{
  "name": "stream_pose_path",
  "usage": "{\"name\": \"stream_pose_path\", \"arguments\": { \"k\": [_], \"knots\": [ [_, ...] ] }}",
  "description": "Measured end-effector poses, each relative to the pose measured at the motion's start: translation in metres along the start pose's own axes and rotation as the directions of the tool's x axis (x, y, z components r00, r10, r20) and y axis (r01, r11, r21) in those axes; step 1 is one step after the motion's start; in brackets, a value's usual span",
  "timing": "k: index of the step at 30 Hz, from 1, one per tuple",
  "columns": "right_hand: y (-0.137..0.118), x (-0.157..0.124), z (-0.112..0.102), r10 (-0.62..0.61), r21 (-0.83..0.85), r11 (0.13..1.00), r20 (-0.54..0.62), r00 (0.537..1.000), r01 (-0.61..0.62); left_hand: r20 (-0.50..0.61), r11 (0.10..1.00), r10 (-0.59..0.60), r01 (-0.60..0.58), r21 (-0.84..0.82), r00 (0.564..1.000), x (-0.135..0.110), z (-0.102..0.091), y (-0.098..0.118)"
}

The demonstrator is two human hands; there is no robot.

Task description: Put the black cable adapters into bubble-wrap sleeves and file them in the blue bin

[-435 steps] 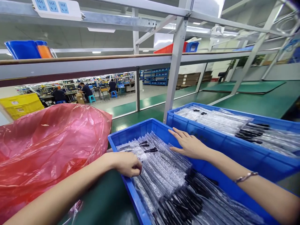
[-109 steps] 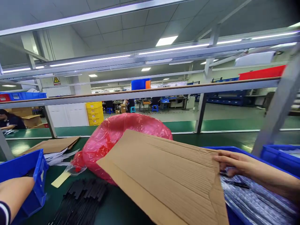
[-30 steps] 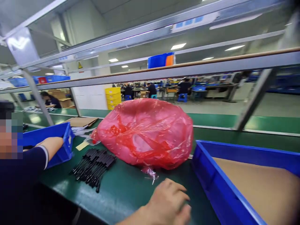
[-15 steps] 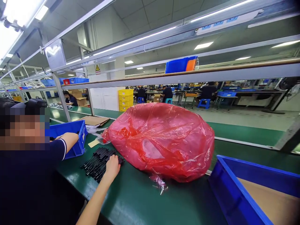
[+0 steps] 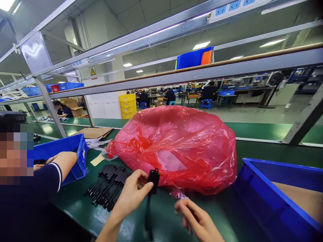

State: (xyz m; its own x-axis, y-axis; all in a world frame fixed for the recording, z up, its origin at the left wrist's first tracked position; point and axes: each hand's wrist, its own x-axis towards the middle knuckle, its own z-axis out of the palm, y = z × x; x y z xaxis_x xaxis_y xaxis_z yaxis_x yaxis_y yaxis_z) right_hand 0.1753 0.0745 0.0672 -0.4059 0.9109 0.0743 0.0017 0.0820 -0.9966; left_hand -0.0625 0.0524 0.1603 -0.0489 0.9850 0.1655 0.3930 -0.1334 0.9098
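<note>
Black, boxy device [image 5: 153,181], its dark cable [image 5: 148,215] trailing, sits pinched in the left hand's [image 5: 132,193] grip above the dark green counter [image 5: 166,223]! The right hand [image 5: 195,218] hovers nearby, loosely curled, nothing visible in it. Best hold by the casing, support that cable, avoid snagging the crinkled red plastic bag [image 5: 196,151].

Triangular warning sign [image 5: 92,71] on white pillar [image 5: 97,32]; labels [image 5: 126,99] on yellow crates [image 5: 131,105] illegible
</note>
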Motion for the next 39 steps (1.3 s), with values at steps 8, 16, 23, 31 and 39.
{"name": "stream_pose_path", "arguments": {
  "k": [8,16,23,31,39],
  "knots": [
    [0.021,0.051,0.019,0.052,0.117,0.991,0.082,0.995,-0.062,0.115,0.805,-0.055,0.113,-0.582,0.992,0.048,0.071,-0.044],
    [0.041,0.049,0.01,0.146,0.143,0.977,0.09,0.985,-0.158,0.166,0.728,-0.048,0.148,-0.67,0.985,0.047,0.082,-0.058],
    [0.043,0.048,0.008,0.152,0.112,0.98,0.12,0.981,-0.165,0.173,0.742,-0.074,0.17,-0.649,0.982,0.044,0.083,-0.065],
    [0.049,0.05,0.009,0.059,-0.09,0.994,-0.055,0.997,-0.064,0.159,0.781,-0.063,0.148,-0.606,0.985,0.048,0.082,-0.077],
    [0.037,0.046,-0.008,-0.117,-0.299,0.953,-0.238,0.964,0.042,0.337,0.6,-0.079,0.315,-0.735,0.938,0.046,0.087,-0.082]
  ]
}}
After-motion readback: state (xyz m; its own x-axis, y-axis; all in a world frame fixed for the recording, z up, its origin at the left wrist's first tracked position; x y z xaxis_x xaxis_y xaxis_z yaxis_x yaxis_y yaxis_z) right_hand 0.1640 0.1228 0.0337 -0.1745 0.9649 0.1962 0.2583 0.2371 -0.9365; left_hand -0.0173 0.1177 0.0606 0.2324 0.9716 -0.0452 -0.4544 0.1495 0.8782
